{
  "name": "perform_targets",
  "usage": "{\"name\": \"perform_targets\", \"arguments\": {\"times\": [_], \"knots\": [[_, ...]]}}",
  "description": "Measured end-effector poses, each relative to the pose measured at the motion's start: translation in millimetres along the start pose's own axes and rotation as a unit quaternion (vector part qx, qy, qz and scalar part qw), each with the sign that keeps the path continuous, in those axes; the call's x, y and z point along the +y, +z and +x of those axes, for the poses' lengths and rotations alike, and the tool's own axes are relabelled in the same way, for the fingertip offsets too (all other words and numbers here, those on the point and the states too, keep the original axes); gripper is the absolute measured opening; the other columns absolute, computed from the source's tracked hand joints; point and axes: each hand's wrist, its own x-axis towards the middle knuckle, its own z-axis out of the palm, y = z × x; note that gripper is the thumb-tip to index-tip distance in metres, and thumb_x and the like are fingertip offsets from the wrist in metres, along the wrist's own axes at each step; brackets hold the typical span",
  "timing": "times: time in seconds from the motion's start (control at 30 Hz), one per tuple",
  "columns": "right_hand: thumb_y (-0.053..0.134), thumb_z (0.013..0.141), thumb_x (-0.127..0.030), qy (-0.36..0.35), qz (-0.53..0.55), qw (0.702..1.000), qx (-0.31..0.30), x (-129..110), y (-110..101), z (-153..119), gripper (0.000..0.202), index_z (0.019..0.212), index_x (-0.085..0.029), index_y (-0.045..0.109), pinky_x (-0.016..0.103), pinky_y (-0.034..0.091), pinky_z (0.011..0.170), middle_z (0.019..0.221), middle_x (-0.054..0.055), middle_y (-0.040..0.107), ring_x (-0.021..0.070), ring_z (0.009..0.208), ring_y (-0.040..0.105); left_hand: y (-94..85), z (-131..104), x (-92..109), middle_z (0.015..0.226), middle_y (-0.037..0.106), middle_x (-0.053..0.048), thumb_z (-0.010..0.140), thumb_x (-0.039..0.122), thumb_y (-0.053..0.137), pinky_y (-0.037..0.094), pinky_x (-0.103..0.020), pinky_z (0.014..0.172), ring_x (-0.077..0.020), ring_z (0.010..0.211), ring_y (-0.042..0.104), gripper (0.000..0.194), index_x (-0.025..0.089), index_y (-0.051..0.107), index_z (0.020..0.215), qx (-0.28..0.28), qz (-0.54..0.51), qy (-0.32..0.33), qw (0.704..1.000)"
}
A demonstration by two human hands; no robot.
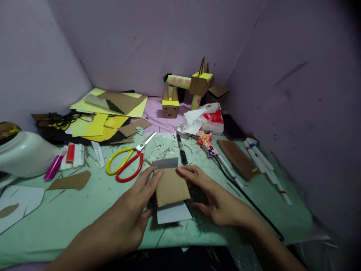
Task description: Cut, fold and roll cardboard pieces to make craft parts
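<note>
Between my two hands is a small folded cardboard piece (172,187), brown on the top face, with pale grey-white flaps at its far and near edges. My left hand (142,201) grips its left side, thumb on top. On the right edge, my right hand (211,197) pinches the far corner with thumb and fingers; its lower fingers are partly shaded. Just beyond the cardboard lies a black marker (182,148). Scissors (134,160) with one yellow and one red handle rest open-bladed to the left of it.
Coloured paper and card scraps (105,120) pile at the back left, near glue sticks and markers (70,154). A white jug (28,154) stands far left. Cardboard animal figures (170,107) and a tissue pack (213,118) are at the back. White pens (266,165) and a cable (248,201) lie right.
</note>
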Motion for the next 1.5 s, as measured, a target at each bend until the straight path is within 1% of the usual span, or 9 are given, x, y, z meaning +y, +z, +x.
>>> {"name": "perform_targets", "arguments": {"times": [0.07, 0.2, 0.33, 0.5, 0.73, 1.0, 1.2, 1.3, 1.5], "knots": [[0.067, 0.072, -0.007, 0.014, -0.022, 1.0, -0.01, -0.8, 1.2, -2.6, 0.093, 0.144, -0.034, 0.017, 0.048, 0.019, 0.113, 0.149, 0.005, 0.018, 0.0261, 0.138, 0.019, -0.4, -2.3, 1.1, 0.155, 0.008, -0.009, 0.079, 0.014, 0.044, 0.031, -0.055, 0.103, -0.0342, 0.139, 0.014, 0.082, 0.033, 0.0, 0.146, -0.022, 0.001, -0.012, 1.0], [0.082, 0.059, -0.041, -0.003, -0.055, 0.998, 0.016, -1.8, 9.3, -4.4, 0.111, 0.146, -0.033, 0.012, 0.05, 0.022, 0.111, 0.151, 0.008, 0.012, 0.0314, 0.138, 0.016, 0.1, -2.1, 3.7, 0.155, 0.007, -0.01, 0.078, 0.02, 0.052, 0.028, -0.057, 0.103, -0.0349, 0.139, 0.011, 0.088, 0.034, -0.002, 0.146, -0.01, -0.029, -0.022, 0.999], [0.069, 0.069, -0.054, -0.035, -0.074, 0.994, 0.078, -2.1, 19.4, -1.3, 0.089, 0.143, -0.034, 0.024, 0.049, 0.027, 0.108, 0.149, 0.009, 0.018, 0.0302, 0.135, 0.022, 3.9, 3.7, 3.5, 0.154, 0.015, -0.01, 0.081, 0.023, 0.054, 0.026, -0.056, 0.105, -0.0323, 0.139, 0.014, 0.083, 0.035, 0.004, 0.146, 0.033, -0.047, -0.004, 0.998], [0.053, 0.084, -0.052, -0.077, -0.088, 0.981, 0.156, 5.5, 31.9, 4.3, 0.054, 0.135, -0.041, 0.039, 0.047, 0.036, 0.1, 0.142, 0.005, 0.031, 0.0257, 0.123, 0.036, 9.4, 5.5, 0.5, 0.152, 0.021, -0.008, 0.086, 0.022, 0.05, 0.029, -0.053, 0.106, -0.0298, 0.138, 0.021, 0.072, 0.035, 0.011, 0.145, 0.063, -0.029, 0.004, 0.998], [0.057, 0.082, -0.05, -0.087, -0.055, 0.973, 0.206, 9.6, 39.7, 8.8, 0.049, 0.129, -0.045, 0.044, 0.046, 0.038, 0.094, 0.138, 0.002, 0.037, 0.0255, 0.119, 0.039, 12.6, 0.3, 1.8, 0.152, 0.02, -0.008, 0.089, 0.03, 0.047, 0.032, -0.052, 0.106, -0.0289, 0.138, 0.022, 0.068, 0.033, 0.009, 0.145, 0.067, -0.005, -0.006, 0.998], [0.06, 0.082, -0.046, -0.075, -0.006, 0.975, 0.207, 6.0, 37.7, 7.8, 0.043, 0.124, -0.038, 0.054, 0.048, 0.036, 0.096, 0.138, 0.006, 0.039, 0.027, 0.122, 0.039, 3.4, 5.3, 6.1, 0.155, -0.004, -0.01, 0.083, 0.044, 0.056, 0.025, -0.059, 0.106, -0.0352, 0.14, 0.008, 0.06, 0.029, 0.033, 0.136, 0.077, -0.025, -0.05, 0.995], [0.064, 0.079, -0.046, -0.029, 0.017, 0.977, 0.21, -0.3, 39.4, 9.9, 0.039, 0.115, -0.035, 0.057, 0.047, 0.04, 0.094, 0.139, 0.005, 0.034, 0.0288, 0.123, 0.039, -4.0, 14.1, 5.0, 0.153, 0.018, -0.01, 0.081, 0.041, 0.06, 0.025, -0.059, 0.106, -0.0324, 0.14, 0.015, 0.057, 0.03, 0.035, 0.132, 0.032, -0.04, -0.037, 0.998], [0.068, 0.074, -0.046, 0.024, 0.055, 0.972, 0.226, -2.5, 42.4, 10.2, 0.045, 0.112, -0.031, 0.052, 0.044, 0.045, 0.089, 0.143, 0.007, 0.026, 0.0305, 0.122, 0.04, -1.4, 15.6, 3.4, 0.149, 0.027, -0.009, 0.082, 0.038, 0.059, 0.028, -0.057, 0.106, -0.031, 0.137, 0.024, 0.056, 0.031, 0.034, 0.132, 0.05, -0.043, -0.027, 0.997], [0.064, 0.075, -0.056, 0.041, 0.102, 0.974, 0.198, 3.0, 43.1, 10.7, 0.082, 0.14, -0.037, 0.019, 0.046, 0.045, 0.09, 0.142, 0.01, 0.03, 0.0276, 0.11, 0.048, 2.3, 15.7, 2.0, 0.145, 0.033, -0.009, 0.084, 0.037, 0.056, 0.028, -0.056, 0.107, -0.0303, 0.136, 0.026, 0.054, 0.031, 0.032, 0.132, 0.057, -0.043, -0.014, 0.997]]}}
